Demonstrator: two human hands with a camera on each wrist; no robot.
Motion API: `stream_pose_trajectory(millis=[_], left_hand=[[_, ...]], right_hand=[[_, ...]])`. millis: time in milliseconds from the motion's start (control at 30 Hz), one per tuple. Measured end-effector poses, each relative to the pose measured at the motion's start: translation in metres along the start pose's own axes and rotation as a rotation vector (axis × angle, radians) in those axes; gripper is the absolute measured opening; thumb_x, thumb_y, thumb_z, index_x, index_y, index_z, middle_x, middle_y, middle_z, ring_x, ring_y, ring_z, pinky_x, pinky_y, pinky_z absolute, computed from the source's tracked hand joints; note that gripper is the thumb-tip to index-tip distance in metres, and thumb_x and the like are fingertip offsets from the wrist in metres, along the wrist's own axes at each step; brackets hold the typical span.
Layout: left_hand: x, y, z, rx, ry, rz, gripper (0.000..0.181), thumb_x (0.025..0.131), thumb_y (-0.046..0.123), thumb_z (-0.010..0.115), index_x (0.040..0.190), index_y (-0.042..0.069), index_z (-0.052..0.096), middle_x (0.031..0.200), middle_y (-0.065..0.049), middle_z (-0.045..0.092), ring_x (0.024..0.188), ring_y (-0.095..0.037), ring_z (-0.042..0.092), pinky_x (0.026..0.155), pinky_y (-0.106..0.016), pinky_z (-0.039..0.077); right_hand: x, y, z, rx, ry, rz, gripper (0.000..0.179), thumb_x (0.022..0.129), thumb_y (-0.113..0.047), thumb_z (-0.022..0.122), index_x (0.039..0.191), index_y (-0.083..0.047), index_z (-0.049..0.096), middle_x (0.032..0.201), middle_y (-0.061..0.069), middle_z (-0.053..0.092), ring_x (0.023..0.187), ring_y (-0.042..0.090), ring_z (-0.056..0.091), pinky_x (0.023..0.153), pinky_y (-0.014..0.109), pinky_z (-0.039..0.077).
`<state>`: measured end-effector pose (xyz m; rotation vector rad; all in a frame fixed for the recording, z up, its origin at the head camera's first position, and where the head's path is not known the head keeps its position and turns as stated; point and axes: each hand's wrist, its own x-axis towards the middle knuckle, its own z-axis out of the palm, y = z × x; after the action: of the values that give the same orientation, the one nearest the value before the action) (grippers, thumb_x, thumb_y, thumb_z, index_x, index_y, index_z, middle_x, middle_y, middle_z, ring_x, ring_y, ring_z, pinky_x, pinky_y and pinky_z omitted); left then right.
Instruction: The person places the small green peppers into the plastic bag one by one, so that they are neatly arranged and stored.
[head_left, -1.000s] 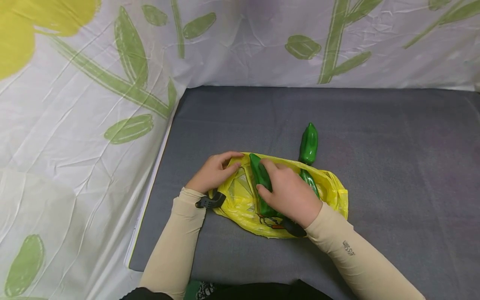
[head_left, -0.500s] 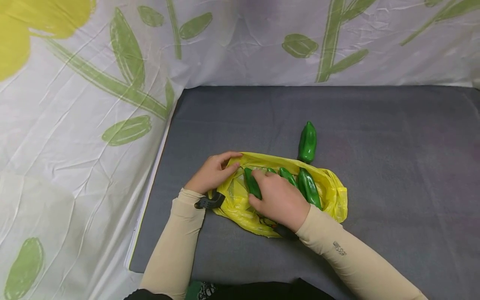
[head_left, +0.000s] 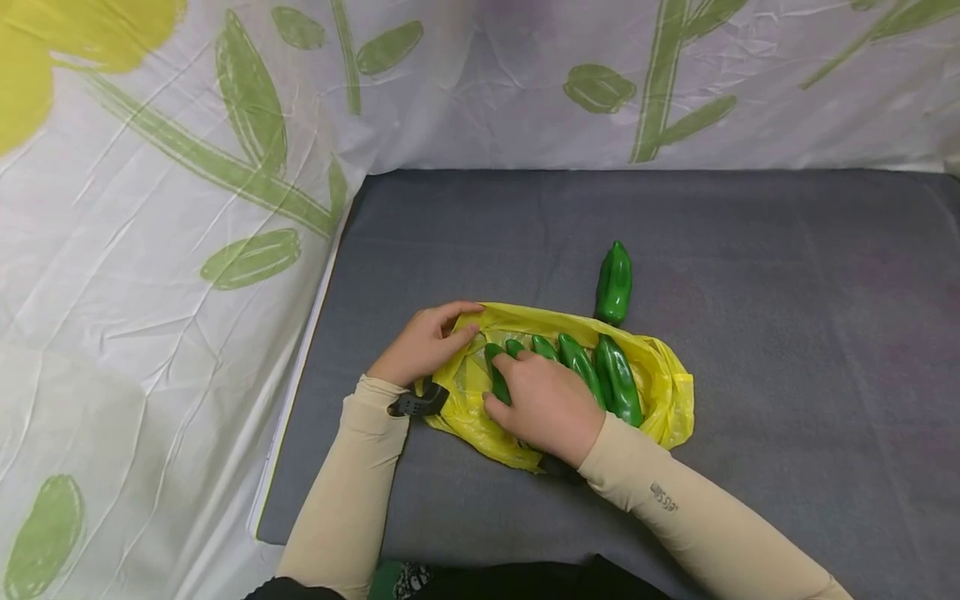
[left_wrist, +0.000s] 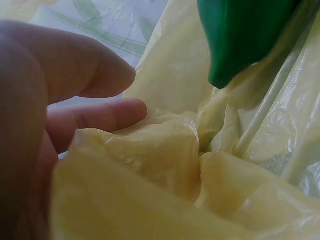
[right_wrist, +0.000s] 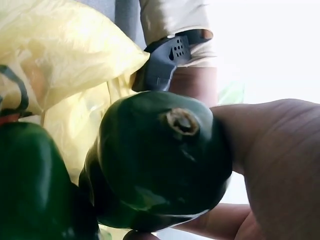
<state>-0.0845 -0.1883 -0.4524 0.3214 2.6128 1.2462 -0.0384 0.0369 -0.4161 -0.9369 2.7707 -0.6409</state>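
Observation:
A crumpled yellow plastic bag (head_left: 678, 404) lies with its mouth spread upward. My right hand (head_left: 551, 408) grips a green pepper (right_wrist: 155, 160) by its sides over the bag's left part. In the right wrist view the pepper's blunt stem end faces the camera, while its pointed tip (left_wrist: 245, 40) hangs over the bag in the left wrist view. Several green peppers (head_left: 618, 379) lie side by side in the bag, partly hidden by my right hand. At the bag's left end my left hand (head_left: 420, 346) touches the rim, with thumb and forefinger extended and apart.
Another green pepper (head_left: 615, 283) lies just beyond the bag's far rim on the dark grey tabletop (head_left: 787, 333). White sheeting (head_left: 495, 108) with a leaf print stands behind and to the left. A black camera strap (head_left: 416, 402) sits on my left wrist.
My right hand has shifted left with the pepper, lowering it into the bag. More peppers in the row have come into sight behind it. The left hand stays in place.

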Motion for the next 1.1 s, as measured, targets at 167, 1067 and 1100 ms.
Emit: stream_pose_trajectory(millis=[167, 1067, 1100], left_hand=[[0.000, 0.000, 0.000, -0.001, 0.006, 0.003, 0.038, 0.109, 0.029, 0.061, 0.145, 0.019, 0.065, 0.062, 0.002, 0.041, 0.051, -0.015, 0.036, 0.056, -0.031, 0.038], [0.001, -0.003, 0.000, -0.005, -0.003, 0.002, 0.038, 0.109, 0.029, 0.060, 0.145, 0.019, 0.064, 0.062, 0.002, 0.041, 0.051, -0.013, 0.035, 0.056, -0.031, 0.038], [0.002, -0.003, 0.000, -0.003, -0.004, 0.003, 0.038, 0.109, 0.029, 0.060, 0.145, 0.019, 0.064, 0.062, 0.002, 0.042, 0.050, -0.013, 0.035, 0.056, -0.031, 0.038]], right_hand=[[0.000, -0.001, 0.003, -0.023, 0.001, -0.011, 0.042, 0.100, -0.037, 0.070, 0.122, -0.002, 0.075, 0.102, 0.016, 0.074, 0.080, 0.029, 0.071, 0.065, 0.043, 0.059], [0.000, 0.001, -0.001, -0.126, 0.013, -0.061, 0.060, 0.097, -0.056, 0.072, 0.126, -0.004, 0.074, 0.103, 0.014, 0.073, 0.073, 0.025, 0.067, 0.055, 0.040, 0.056], [0.001, 0.003, -0.003, -0.119, 0.012, -0.051, 0.060, 0.097, -0.056, 0.072, 0.127, -0.004, 0.073, 0.104, 0.015, 0.073, 0.074, 0.025, 0.068, 0.056, 0.040, 0.056]])
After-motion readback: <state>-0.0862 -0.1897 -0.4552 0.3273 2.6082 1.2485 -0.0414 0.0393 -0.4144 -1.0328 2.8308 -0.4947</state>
